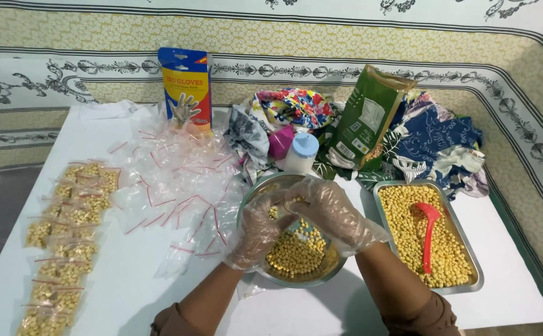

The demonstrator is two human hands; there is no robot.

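Both my hands wear clear plastic gloves and meet over a round metal bowl holding yellow beans. My left hand is cupped at the bowl's left side, fingers curled around a small clear bag that is hard to make out. My right hand lies over the bowl's top, fingers bent toward the left hand. Whether it grips beans or the bag is hidden by the gloves.
A rectangular metal tray of yellow beans with a red scoop sits to the right. Empty zip bags lie heaped in the middle; filled bags line the left. A glove box, green pouch, white bottle and patterned cloths stand behind.
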